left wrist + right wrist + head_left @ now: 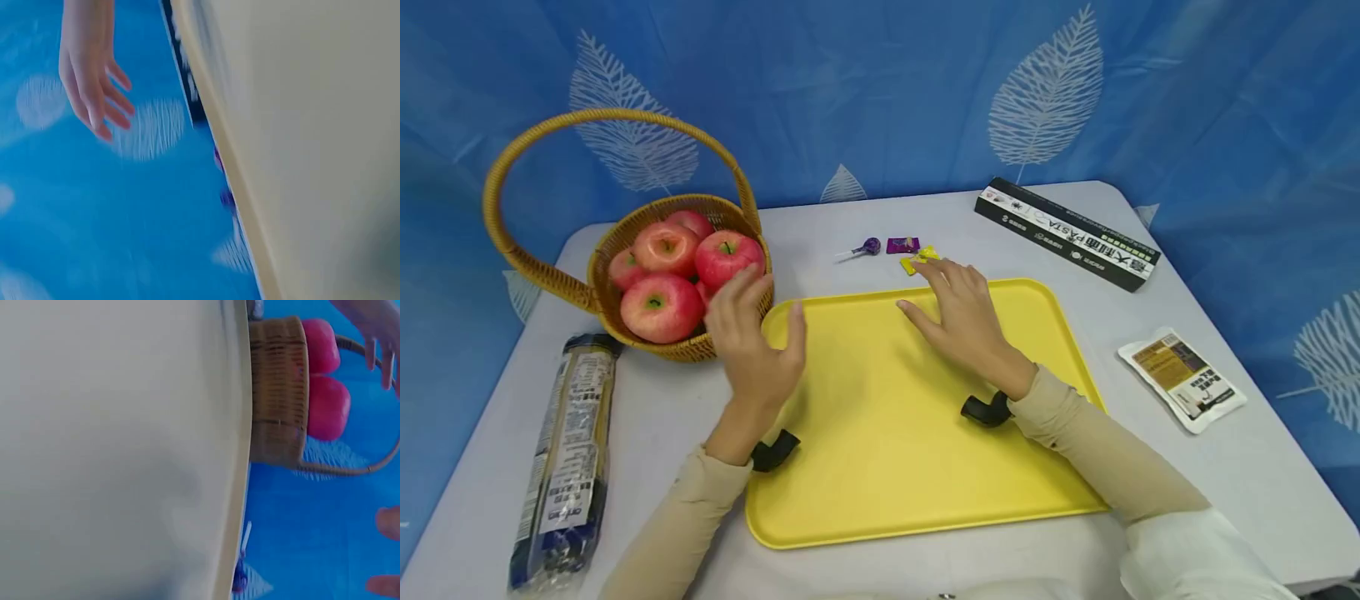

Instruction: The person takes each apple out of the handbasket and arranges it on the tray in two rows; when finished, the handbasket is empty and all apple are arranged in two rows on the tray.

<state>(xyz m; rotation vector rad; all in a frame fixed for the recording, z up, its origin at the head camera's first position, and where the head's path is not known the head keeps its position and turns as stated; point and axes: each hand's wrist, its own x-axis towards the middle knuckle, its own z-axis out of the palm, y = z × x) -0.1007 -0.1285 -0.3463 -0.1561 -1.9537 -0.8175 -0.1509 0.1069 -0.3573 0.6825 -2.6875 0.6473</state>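
Noted yellow tray (865, 425) midway along the surface's (658, 408) near edge, beneath left hand (751, 337) and right hand (967, 318), both loosely spread and holding nothing. Judged best to move fingertips first from above, lifting left clear of the basket (691, 350) of apples (661, 307) at the far left corner (cannot tell touch from gap there) and guiding right lightly past the yellow-wrapped sweet (912, 264) by the far edge. Avoid dragging sleeves (1082, 433) over the tray's rim.
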